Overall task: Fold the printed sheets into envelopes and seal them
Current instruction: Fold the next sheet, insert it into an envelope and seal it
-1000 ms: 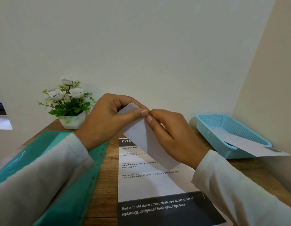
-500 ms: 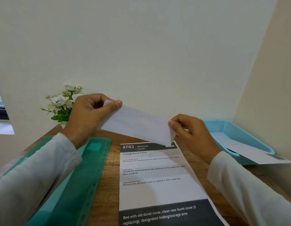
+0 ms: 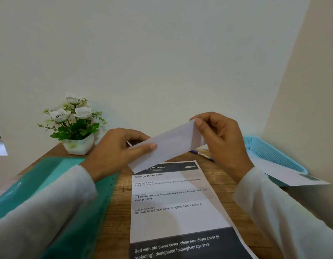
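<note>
Both hands have the long folded white paper strip point(image 3: 171, 146) up in the air over the wooden desk point(image 3: 122, 221), tilted: left hand point(image 3: 117, 152) pinches the lower end, right hand point(image 3: 223, 139) has thumb and fingers point(image 3: 215, 116) pinched on the upper end. It looks light and floppy (probably dents if you squeeze mid-span), so I'd grip it at the ends, close to the creases.

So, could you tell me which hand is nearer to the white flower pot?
The left. The left hand pinches the folded paper just right of the flower pot; the right hand holds its other end, farther right, near the blue basket.
</note>
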`<state>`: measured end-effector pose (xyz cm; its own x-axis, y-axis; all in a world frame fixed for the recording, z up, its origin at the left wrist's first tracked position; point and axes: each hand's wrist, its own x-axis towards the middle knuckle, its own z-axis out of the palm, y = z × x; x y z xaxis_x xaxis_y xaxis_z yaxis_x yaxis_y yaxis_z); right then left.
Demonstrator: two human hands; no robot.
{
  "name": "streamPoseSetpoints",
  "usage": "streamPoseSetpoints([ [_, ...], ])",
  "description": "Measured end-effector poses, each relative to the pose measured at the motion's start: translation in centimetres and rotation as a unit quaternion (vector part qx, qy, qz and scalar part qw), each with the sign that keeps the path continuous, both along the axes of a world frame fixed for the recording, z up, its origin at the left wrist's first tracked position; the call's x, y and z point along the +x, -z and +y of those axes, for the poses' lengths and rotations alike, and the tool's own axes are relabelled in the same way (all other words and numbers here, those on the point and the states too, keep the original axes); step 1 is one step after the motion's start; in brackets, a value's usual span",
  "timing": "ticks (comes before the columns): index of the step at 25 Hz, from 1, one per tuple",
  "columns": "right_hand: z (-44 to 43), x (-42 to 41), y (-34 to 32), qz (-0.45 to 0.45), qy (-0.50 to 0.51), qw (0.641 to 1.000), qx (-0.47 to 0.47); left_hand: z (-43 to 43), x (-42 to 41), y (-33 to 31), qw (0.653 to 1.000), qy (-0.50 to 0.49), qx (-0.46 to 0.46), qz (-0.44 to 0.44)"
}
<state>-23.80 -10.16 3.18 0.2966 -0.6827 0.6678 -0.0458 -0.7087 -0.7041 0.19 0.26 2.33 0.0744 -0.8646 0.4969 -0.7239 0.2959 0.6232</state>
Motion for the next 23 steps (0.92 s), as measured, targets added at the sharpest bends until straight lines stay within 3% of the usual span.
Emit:
streamPoseSetpoints([
  [3,1.2,1.0,-0.7,-0.02,-0.014,0.999,-0.034,-0.3,-1.6,0.3,1.0,0.009,-0.007,0.014],
  [6,1.6,1.1,-1.3,-0.096,-0.026,0.993,0.065,-0.4,-2.2,1.0,0.971,0.035,-0.01,0.237],
  [9,2.3,1.5,-1.2,-0.041,-0.087,0.986,0.139,-0.4,-3.7,1.8,0.921,0.068,0.01,0.384],
  [12,2.5,2.0,-1.0,-0.003,-0.076,0.992,0.1,-0.5,-4.7,1.7,0.921,0.101,0.026,0.376],
  [15,2.2,1.9,-1.1,0.061,-0.029,0.998,0.016,-0.3,-4.1,0.7,0.923,0.102,-0.052,0.368],
  [19,2.6,2.3,-0.4,0.173,0.001,0.982,-0.081,0.4,-3.5,-1.3,0.951,0.058,-0.114,0.28],
  [23,3.1,2.3,-0.4,0.183,-0.021,0.978,-0.094,1.1,-3.8,-1.8,0.976,0.049,-0.103,0.184],
])
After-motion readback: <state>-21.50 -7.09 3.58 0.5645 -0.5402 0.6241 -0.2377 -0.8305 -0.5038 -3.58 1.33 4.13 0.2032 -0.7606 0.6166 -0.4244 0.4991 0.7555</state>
